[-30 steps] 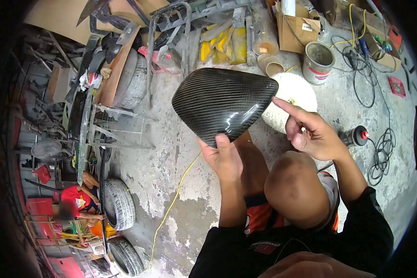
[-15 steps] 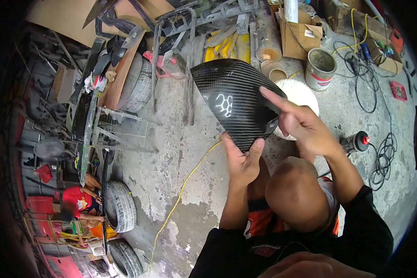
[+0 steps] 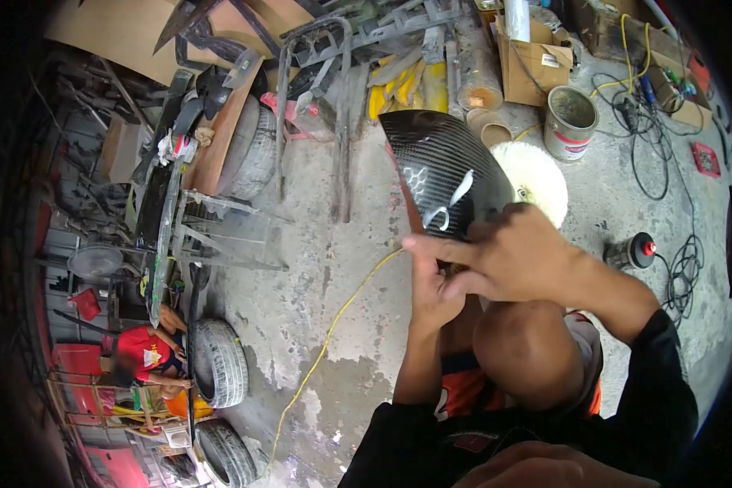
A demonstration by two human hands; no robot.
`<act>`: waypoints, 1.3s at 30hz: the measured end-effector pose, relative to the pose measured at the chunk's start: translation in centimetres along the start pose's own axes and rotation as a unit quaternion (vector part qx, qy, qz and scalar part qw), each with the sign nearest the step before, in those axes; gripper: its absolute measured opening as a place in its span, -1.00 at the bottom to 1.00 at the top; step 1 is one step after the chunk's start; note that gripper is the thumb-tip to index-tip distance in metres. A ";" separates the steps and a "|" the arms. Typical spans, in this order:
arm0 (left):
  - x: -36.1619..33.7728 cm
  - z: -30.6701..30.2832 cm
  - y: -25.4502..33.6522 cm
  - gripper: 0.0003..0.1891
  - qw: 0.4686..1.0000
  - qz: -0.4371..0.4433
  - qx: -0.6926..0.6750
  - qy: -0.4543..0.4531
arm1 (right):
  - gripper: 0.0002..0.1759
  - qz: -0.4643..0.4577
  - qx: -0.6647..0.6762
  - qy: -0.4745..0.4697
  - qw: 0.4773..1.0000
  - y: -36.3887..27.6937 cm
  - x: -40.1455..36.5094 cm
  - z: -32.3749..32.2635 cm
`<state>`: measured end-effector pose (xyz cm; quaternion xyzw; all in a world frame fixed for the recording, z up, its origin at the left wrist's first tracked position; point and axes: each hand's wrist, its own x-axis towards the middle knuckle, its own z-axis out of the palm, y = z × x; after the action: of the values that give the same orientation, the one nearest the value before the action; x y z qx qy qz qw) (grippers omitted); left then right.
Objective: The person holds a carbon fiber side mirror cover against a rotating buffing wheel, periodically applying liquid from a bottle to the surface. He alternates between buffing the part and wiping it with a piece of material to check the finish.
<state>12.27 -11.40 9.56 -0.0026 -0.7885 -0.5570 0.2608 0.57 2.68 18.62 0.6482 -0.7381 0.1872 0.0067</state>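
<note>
A glossy black carbon-fibre panel [image 3: 439, 154], curved and weave-patterned, is held tilted up in front of my knees. My left hand [image 3: 435, 297] grips its lower end, the thumb and fingers partly hidden behind my other hand. Crossing over that lower end is my right hand [image 3: 525, 256], its index finger stretched out toward the left along the panel's bottom edge and its thumb apart below. Bright reflections show on the panel's surface. Just beyond its right side lies a round white fluffy pad [image 3: 533, 179].
An open metal can [image 3: 571, 122] and a cardboard box [image 3: 535, 69] stand at upper right. A black power tool [image 3: 633, 250] with a cord lies right. A yellow hose [image 3: 327, 342] crosses the concrete floor. Tyres [image 3: 221, 363] and another person [image 3: 150, 350] are at left.
My right hand has moved down and left, from pointing at the panel's upper right side to its bottom edge. The panel has turned and now looks narrower.
</note>
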 end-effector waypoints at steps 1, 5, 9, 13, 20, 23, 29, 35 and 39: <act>-0.2 0.3 0.6 -0.29 0.992 -0.051 -0.108 0.039 | -0.22 -0.005 0.004 0.067 0.998 0.8 -0.3 -0.5; 0.3 0.4 2.9 -0.33 0.965 -0.100 -0.220 0.104 | -0.14 0.079 0.012 0.160 0.984 2.5 -0.8 -1.4; 0.5 1.1 2.2 -0.30 0.968 -0.064 -0.228 0.087 | -0.15 0.092 0.010 0.179 0.980 0.2 -0.7 1.1; 0.1 0.9 1.9 -0.23 0.966 -0.044 -0.244 0.076 | -0.29 0.005 -0.047 0.156 0.987 -0.7 -0.1 1.2; 1.5 -1.4 2.9 -0.35 0.959 -0.039 -0.229 0.160 | -0.50 -0.046 -0.060 0.148 0.986 4.0 -4.2 0.3; 0.4 -4.8 0.2 -0.18 0.923 0.010 -0.339 0.182 | -0.51 0.182 0.010 0.251 0.951 6.5 -8.2 -0.2; -2.9 -8.3 -9.9 -0.32 0.791 0.047 -0.606 0.075 | -0.53 0.311 0.160 0.341 0.872 8.7 -14.1 2.5; -0.3 -8.1 -11.7 -0.16 0.835 -0.007 -0.545 0.069 | -0.48 0.316 0.183 0.324 0.873 8.5 -13.6 1.5; 6.6 -5.4 -4.5 -0.29 0.956 -0.124 -0.258 -0.058 | -0.38 0.260 0.136 0.361 0.885 9.4 -12.6 -1.1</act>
<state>7.46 -19.73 9.67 -0.0041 -0.6256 -0.7686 0.1339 -6.73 15.87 13.93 0.3157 -0.7938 0.5018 0.1356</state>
